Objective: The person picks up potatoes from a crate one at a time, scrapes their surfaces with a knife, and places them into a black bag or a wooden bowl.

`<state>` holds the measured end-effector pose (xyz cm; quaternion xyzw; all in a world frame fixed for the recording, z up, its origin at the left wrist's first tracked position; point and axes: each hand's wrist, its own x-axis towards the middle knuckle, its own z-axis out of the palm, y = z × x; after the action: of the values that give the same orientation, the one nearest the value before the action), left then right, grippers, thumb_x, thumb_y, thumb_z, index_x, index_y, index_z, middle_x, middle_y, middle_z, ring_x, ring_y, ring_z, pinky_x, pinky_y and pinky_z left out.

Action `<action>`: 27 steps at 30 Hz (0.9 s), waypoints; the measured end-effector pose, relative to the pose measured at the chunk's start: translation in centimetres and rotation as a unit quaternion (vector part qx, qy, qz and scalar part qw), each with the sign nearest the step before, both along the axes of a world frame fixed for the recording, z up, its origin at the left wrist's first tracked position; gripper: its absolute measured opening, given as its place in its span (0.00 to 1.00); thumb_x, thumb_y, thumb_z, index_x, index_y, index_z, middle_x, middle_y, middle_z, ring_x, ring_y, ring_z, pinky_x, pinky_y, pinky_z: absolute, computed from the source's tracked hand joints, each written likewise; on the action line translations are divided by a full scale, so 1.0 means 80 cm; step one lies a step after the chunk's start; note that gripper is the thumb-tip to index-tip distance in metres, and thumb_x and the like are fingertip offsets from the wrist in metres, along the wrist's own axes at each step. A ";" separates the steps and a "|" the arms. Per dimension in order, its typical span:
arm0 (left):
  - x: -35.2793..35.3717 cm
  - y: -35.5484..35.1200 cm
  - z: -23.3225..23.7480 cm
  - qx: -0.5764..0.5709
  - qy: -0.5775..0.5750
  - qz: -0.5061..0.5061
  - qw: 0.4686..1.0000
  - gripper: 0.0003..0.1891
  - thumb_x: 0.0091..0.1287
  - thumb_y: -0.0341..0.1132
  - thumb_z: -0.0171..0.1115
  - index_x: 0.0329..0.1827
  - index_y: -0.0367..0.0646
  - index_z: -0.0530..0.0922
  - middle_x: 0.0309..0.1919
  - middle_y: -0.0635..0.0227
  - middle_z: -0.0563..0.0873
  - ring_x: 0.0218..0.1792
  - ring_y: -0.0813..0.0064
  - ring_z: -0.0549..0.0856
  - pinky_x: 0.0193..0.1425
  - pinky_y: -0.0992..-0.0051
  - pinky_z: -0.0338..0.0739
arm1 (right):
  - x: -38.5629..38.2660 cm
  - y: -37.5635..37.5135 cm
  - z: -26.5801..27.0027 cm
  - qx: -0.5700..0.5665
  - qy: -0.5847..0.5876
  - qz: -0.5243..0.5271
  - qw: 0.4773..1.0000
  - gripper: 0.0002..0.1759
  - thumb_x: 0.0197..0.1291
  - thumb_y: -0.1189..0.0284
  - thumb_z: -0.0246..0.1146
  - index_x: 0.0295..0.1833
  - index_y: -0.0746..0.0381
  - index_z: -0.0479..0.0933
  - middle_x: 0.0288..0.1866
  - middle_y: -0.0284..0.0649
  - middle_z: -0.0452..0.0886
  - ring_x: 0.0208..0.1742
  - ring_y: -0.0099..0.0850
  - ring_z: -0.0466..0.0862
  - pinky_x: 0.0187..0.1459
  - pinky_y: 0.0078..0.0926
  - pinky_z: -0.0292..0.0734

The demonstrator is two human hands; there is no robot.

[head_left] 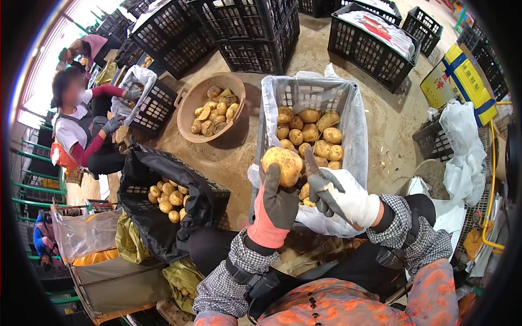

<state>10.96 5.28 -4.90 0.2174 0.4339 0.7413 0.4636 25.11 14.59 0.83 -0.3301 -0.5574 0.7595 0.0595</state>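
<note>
Head view; left grip [280, 204] holds potato [282, 165]; long axis slants down-right

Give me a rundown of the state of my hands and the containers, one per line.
Left hand: closed on big potato
Right hand: beside that potato, grip unclear
White-lined crate: open, partly filled with potatoes
Black-lined crate: open, potatoes inside
Tub: open, potatoes inside
Yellow box: strapped in blue

One held potato [282, 166]; two gloved hands [278, 201] [341, 196]; one round basin [185, 117]; one yellow box [443, 87]; one black-lined crate [142, 217].
</note>
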 end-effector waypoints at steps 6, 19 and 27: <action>-0.009 -0.002 0.027 0.010 -0.079 -0.092 0.993 0.28 0.75 0.46 0.49 0.69 0.35 0.63 0.58 0.49 0.76 0.57 0.57 0.79 0.58 0.62 0.76 | -0.007 -0.007 -0.018 0.127 0.050 0.017 0.991 0.25 0.70 0.51 0.53 0.36 0.64 0.72 0.18 0.33 0.72 0.18 0.21 0.71 0.22 0.23 0.66; 0.010 -0.003 0.016 -0.025 -0.016 -0.071 0.997 0.26 0.77 0.49 0.46 0.70 0.41 0.62 0.50 0.53 0.81 0.35 0.63 0.83 0.37 0.68 0.80 | -0.011 -0.010 0.000 -0.013 0.060 -0.039 0.997 0.23 0.71 0.50 0.52 0.40 0.61 0.72 0.26 0.32 0.74 0.24 0.19 0.73 0.23 0.18 0.67; 0.002 -0.006 0.013 0.034 -0.234 -0.141 0.961 0.25 0.76 0.49 0.46 0.67 0.39 0.65 0.45 0.52 0.80 0.36 0.62 0.83 0.38 0.62 0.80 | -0.012 -0.014 -0.012 -0.077 0.095 -0.079 0.989 0.24 0.70 0.51 0.53 0.36 0.63 0.72 0.19 0.33 0.72 0.19 0.21 0.71 0.21 0.20 0.65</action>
<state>11.09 4.80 -3.83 0.1124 0.2520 0.7130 0.6446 24.16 13.49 -0.10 -0.3029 -0.4612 0.8210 0.1464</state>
